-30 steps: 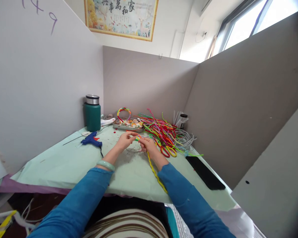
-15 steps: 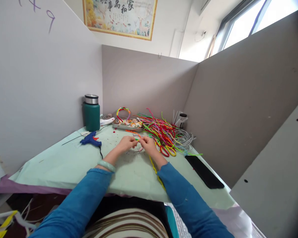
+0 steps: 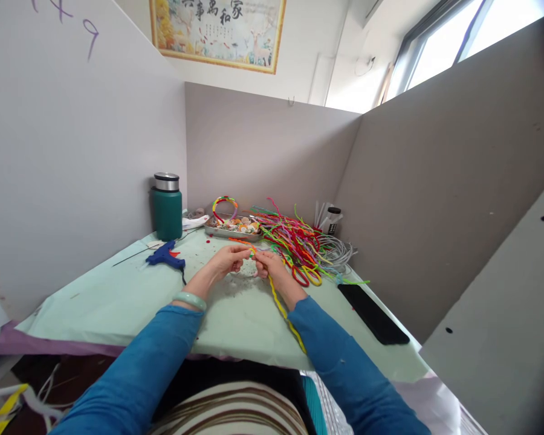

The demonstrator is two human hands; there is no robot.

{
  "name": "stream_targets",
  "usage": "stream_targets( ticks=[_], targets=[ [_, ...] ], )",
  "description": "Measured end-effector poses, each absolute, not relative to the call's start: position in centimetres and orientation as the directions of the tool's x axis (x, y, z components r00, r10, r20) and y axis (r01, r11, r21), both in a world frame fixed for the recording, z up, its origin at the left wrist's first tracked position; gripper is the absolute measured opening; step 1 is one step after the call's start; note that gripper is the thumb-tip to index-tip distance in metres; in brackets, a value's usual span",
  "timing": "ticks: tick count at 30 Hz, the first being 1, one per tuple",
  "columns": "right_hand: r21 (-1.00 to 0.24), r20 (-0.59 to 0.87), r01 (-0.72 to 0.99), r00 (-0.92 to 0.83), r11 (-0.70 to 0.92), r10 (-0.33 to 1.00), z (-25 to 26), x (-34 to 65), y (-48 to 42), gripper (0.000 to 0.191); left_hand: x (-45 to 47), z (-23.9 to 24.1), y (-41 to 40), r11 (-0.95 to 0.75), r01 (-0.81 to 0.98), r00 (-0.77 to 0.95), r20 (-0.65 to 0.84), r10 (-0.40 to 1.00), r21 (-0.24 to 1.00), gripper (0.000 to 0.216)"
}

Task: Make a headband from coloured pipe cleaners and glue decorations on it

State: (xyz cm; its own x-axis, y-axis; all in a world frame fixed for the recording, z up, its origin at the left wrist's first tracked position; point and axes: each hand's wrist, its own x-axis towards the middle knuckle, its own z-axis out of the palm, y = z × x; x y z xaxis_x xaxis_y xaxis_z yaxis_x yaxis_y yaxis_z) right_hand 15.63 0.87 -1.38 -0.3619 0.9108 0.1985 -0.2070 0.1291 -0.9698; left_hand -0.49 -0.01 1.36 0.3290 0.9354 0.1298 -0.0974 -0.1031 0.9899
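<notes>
Above the middle of the table, my left hand (image 3: 232, 261) and my right hand (image 3: 268, 266) meet with fingertips almost touching. Both are closed in a pinch on a small bundle of coloured pipe cleaners, green and orange at the fingertips. An orange pipe cleaner (image 3: 239, 240) sticks out behind the fingers. From under my right hand a long yellow pipe cleaner (image 3: 280, 307) runs down toward the table's front edge, beside my right sleeve. Fingers hide most of the gripped part. Just behind lies a tangled heap of multicoloured pipe cleaners (image 3: 294, 238).
A blue glue gun (image 3: 167, 255) lies left, with a green bottle (image 3: 167, 208) behind it. At the back, a metal tray (image 3: 230, 233) holds small pieces and a multicoloured ring (image 3: 225, 199). Grey wire coils (image 3: 338, 252) and a black phone-like slab (image 3: 372, 314) are right. Partitions enclose the table.
My left hand has shifted slightly left and turned. The yellow pipe cleaner now shows more of its length and hangs a little farther right. Both hands keep their pinch.
</notes>
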Motion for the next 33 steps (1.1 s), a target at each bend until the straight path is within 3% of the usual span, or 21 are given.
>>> stream_targets(
  ticks=[8,13,18,21,24,27,30,33],
  targets=[
    [-0.951,-0.009,-0.249,-0.573,-0.184,0.819,-0.9,15.6,0.5,0.028,-0.3,1.4,0.0,-0.283,0.072,0.21,0.263,0.942,0.956,0.038],
    [-0.95,0.001,-0.249,-0.602,-0.187,0.798,-0.8,15.9,0.4,0.023,-0.3,1.5,-0.2,-0.276,0.063,0.207,0.258,0.944,0.959,0.037],
    [-0.983,0.047,-0.171,-0.593,-0.068,0.804,-1.1,15.7,0.4,0.021,-0.4,0.9,0.4,-0.329,0.189,0.227,0.285,0.931,0.925,0.037],
    [-0.983,0.156,0.02,-0.427,0.182,0.89,-1.2,15.1,0.0,0.018,-0.3,0.3,1.3,-0.3,0.282,0.141,0.27,0.952,0.911,0.035],
    [-0.805,0.443,0.33,-0.22,0.493,0.869,-1.3,14.2,-0.6,0.014,-0.3,-0.1,2.0,-0.169,0.368,-0.001,0.182,0.983,0.914,0.029],
    [-0.681,0.563,0.453,-0.18,0.576,0.807,-1.3,13.5,-0.9,0.013,-0.3,0.1,1.8,-0.073,0.298,-0.047,0.091,0.995,0.952,0.023],
    [-0.864,0.366,0.268,-0.244,0.426,0.898,-1.1,13.5,-0.6,0.022,-0.4,0.9,0.9,-0.124,0.125,0.021,0.123,0.992,0.984,0.027],
    [-0.996,0.09,-0.048,-0.471,0.077,0.877,-0.8,14.3,-0.1,0.034,-0.6,1.5,0.2,-0.173,-0.011,0.111,0.173,0.979,0.985,0.032]
  ],
)
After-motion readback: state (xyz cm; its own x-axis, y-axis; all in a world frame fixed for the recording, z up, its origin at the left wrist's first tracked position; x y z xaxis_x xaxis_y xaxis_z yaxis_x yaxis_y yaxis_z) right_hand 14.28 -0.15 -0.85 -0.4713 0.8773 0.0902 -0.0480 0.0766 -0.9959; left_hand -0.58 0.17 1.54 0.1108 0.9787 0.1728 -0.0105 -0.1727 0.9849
